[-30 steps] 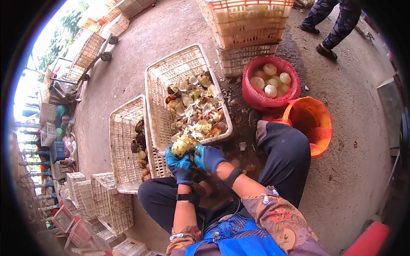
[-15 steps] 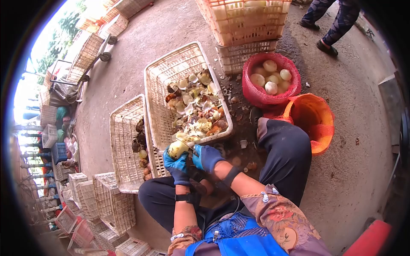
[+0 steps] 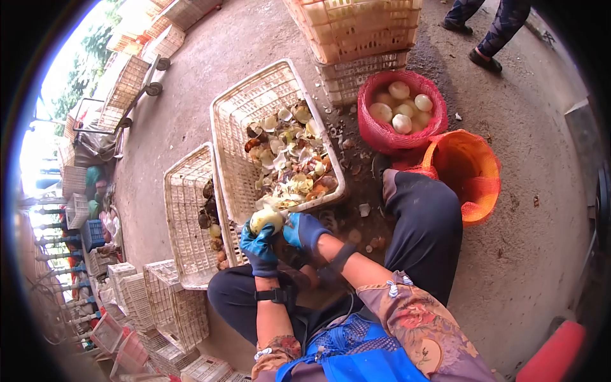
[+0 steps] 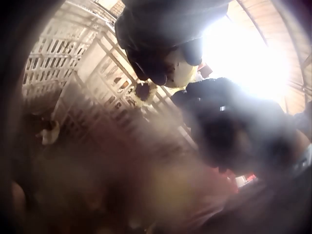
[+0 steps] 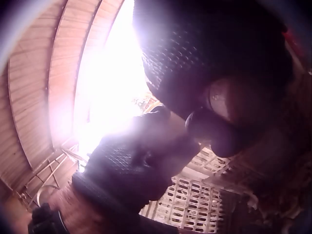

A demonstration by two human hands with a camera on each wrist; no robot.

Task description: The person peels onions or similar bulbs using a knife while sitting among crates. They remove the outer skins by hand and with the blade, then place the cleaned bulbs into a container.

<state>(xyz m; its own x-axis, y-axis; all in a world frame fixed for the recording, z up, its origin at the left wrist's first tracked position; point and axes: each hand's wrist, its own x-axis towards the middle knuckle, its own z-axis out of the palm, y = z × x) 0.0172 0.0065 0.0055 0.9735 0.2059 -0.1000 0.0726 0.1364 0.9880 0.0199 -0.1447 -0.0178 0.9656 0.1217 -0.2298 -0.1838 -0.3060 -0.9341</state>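
Observation:
A pale, round onion (image 3: 266, 220) sits in the left hand (image 3: 259, 249), whose blue-gloved fingers curl round it from below. Close by on its right is the right hand (image 3: 301, 230), also gloved, with curled fingers touching or nearly touching the onion. In the right wrist view a brownish, rounded end, perhaps a tool handle, shows between the fingers of the right hand (image 5: 209, 63); the rest is hidden. The left wrist view shows the onion (image 4: 182, 69) between both dark gloves. Just beyond the hands, a crate (image 3: 219, 130) holds peelings (image 3: 296, 162).
Another crate (image 3: 179, 219) stands at the left. A red net-lined tub (image 3: 404, 145) holds several peeled onions (image 3: 401, 123); beside it is an orange basket (image 3: 489, 169). Stacked crates (image 3: 359, 35) stand behind. A person's legs (image 3: 503, 32) are at the top right.
The onion looks paler, with less yellow-green skin showing. Both hands stay together over the crate's near edge, and the right has shifted slightly left. The head view has shifted a little.

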